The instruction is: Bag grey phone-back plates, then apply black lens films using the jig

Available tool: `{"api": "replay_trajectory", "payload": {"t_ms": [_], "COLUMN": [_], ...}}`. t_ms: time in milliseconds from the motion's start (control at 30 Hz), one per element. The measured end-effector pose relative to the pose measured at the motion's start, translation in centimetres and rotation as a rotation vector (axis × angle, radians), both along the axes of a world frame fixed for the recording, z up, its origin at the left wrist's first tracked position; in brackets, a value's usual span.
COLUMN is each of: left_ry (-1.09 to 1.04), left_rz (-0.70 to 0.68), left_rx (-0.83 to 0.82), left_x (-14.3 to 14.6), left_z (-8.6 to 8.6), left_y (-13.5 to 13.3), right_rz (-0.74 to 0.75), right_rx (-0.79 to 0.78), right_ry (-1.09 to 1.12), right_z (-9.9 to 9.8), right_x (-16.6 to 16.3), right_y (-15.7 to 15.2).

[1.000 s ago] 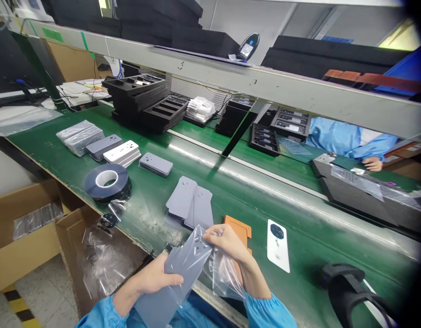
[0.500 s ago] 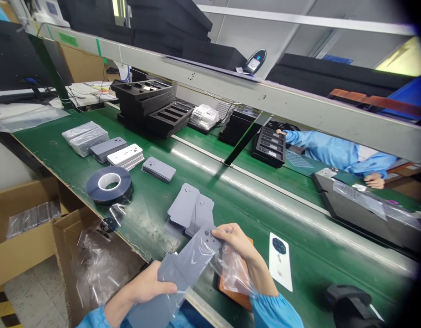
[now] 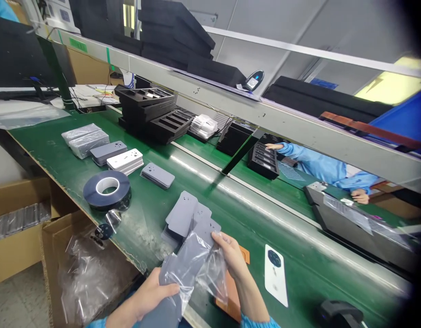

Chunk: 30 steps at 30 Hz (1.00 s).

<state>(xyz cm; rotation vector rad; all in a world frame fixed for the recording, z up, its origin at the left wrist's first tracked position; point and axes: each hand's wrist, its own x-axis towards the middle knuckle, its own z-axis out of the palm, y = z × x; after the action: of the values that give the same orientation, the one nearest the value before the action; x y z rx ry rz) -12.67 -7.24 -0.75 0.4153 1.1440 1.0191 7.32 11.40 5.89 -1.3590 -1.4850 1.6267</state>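
Note:
My left hand [image 3: 152,294] is closed around several flat grey phone back panels [image 3: 169,273], its thumb lying across their top. Clear plastic film [image 3: 212,275], loose and crumpled, covers part of the upper panel and trails below my right hand [image 3: 230,255]. The right fingers pinch the corner of one grey panel [image 3: 204,228] with camera holes, together with the film. That panel's far end overlaps a fanned pile of similar grey panels [image 3: 183,212] on the green table. How far the film wraps the panel I cannot tell.
An orange block [image 3: 232,296] lies under my right forearm. Right of it are a white phone back panel [image 3: 276,275] and a black device [image 3: 340,314]. A tape roll [image 3: 90,189] and panel stacks [image 3: 124,160] stand left. A co-worker's sleeve [image 3: 312,159] shows beyond the rail.
The grey panel at my right fingers now reaches over the pile, with more of it bare of film. The film hangs lower and looser. The whole view has shifted slightly.

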Motion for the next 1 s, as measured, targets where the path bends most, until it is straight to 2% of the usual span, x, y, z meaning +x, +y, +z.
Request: {"api": "replay_trajectory", "payload": {"t_ms": [167, 300, 400, 500, 667, 733, 833, 933, 1000], "left_ry": [-0.024, -0.163, -0.263, -0.296, -0.304, -0.284, -0.26, -0.229, -0.212], "left_rz": [0.045, 0.015, -0.007, 0.009, -0.041, -0.068, -0.1, -0.126, -0.116], "left_rx": [0.0, 0.015, 0.027, 0.001, 0.017, 0.006, 0.001, 0.014, -0.015], "left_x": [0.4, 0.4, 0.4, 0.4, 1.1, 1.6, 2.2, 2.5, 2.5], "left_z": [-0.8, 0.8, 2.4, 3.2, 3.1, 3.0, 3.0, 3.4, 3.6], "left_y": [-0.6, -0.7, -0.6, -0.5, -0.3, -0.3, -0.1, 0.0, 0.0], "right_rz": [-0.054, -0.089, -0.165, -0.142, 0.076, 0.15, 0.139, 0.114, 0.07], "right_rx": [0.049, 0.131, 0.228, 0.27, 0.181, 0.139, 0.056, -0.018, 0.01], "right_ry": [-0.077, -0.205, -0.294, -0.313, -0.291, -0.284, -0.265, -0.184, -0.136], "right_z": [-0.1, -0.8, -0.4, 0.8, 2.2, 2.0, 0.9, -0.5, -1.2], "right_x": [0.0, -1.4, -1.7, -0.8, 1.0, 1.1, 0.7, 0.8, 1.5], "right_y": [5.7, 7.5, 7.1, 4.8, -2.7, -5.8, -9.2, -10.8, -11.0]}}
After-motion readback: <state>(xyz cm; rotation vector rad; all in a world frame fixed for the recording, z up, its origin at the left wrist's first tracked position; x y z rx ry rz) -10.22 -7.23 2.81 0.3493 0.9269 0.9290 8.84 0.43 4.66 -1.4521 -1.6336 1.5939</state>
